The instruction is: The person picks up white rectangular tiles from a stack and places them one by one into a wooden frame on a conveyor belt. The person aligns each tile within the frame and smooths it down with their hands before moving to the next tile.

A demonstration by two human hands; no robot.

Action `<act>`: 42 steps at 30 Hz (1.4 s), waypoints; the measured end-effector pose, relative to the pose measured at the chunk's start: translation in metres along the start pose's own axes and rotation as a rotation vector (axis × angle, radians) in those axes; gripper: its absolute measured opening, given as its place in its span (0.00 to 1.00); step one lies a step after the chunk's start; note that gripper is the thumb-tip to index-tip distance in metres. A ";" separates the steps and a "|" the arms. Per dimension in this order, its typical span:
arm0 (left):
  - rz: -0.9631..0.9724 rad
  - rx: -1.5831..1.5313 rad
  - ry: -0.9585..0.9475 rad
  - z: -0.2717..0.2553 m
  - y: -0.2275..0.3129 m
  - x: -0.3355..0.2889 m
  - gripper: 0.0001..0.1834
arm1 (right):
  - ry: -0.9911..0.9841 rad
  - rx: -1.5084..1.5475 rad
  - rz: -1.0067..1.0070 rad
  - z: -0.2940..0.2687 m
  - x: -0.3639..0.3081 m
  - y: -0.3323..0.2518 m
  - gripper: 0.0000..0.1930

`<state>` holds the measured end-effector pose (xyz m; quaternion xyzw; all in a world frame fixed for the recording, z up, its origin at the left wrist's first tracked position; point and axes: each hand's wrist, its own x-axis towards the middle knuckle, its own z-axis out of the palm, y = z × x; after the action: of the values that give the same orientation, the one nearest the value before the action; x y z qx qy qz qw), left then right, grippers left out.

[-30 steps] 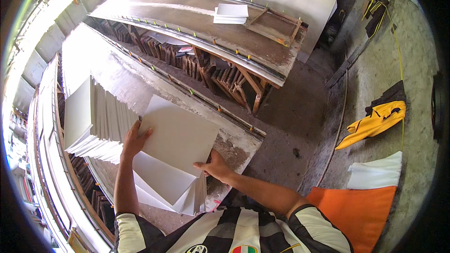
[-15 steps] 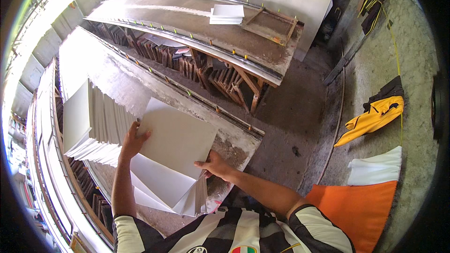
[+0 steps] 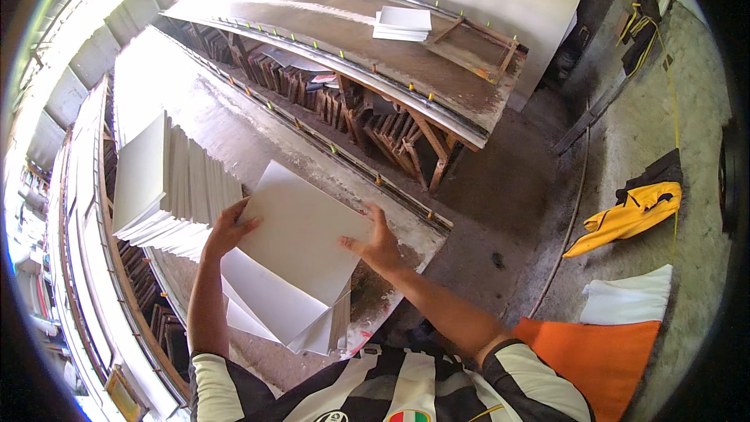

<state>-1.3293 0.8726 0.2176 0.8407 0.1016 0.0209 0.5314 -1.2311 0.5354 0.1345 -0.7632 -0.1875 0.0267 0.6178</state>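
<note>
left hand point(image 3: 228, 228): pinching white sheet point(image 3: 301, 230) at left edge | right hand point(image 3: 378, 244): spread, thumb over right edge

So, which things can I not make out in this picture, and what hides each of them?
All in the head view:
Underside of the top sheet: turned away from view.
Sheet count of the tall stack: edges too fine.
Far end of the middle table: washed out by glare.
Back parts of the brown frames: hidden under the far table.
Lower part of the striped shirt: cut off by the lower edge.
</note>
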 end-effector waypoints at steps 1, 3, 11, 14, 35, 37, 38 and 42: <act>-0.023 0.025 0.024 0.001 0.003 -0.004 0.30 | -0.080 -0.013 0.083 -0.002 0.002 -0.008 0.38; -0.070 0.073 0.049 -0.001 0.003 -0.010 0.30 | -0.232 -0.047 0.246 -0.006 0.004 -0.023 0.33; -0.140 0.135 0.067 -0.003 -0.015 -0.046 0.31 | -0.329 -0.008 0.147 0.010 -0.012 -0.003 0.29; -0.183 0.147 0.072 -0.003 -0.007 -0.058 0.31 | -0.612 -0.167 0.193 -0.002 0.005 -0.021 0.31; -0.130 0.442 0.202 0.019 -0.005 -0.041 0.32 | -0.737 0.222 0.598 -0.013 -0.024 -0.044 0.38; -0.074 0.500 0.205 0.021 -0.002 -0.041 0.31 | -0.722 0.256 0.609 -0.012 -0.027 -0.036 0.38; -0.051 0.528 0.208 0.021 -0.002 -0.043 0.31 | -0.712 0.281 0.601 -0.010 -0.030 -0.035 0.38; 0.114 0.664 0.370 0.032 -0.020 -0.056 0.30 | -0.702 0.275 0.581 -0.014 -0.029 -0.043 0.37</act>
<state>-1.3822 0.8414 0.1895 0.9534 0.1500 0.1679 0.2008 -1.2657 0.5203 0.1735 -0.6399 -0.1583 0.4791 0.5796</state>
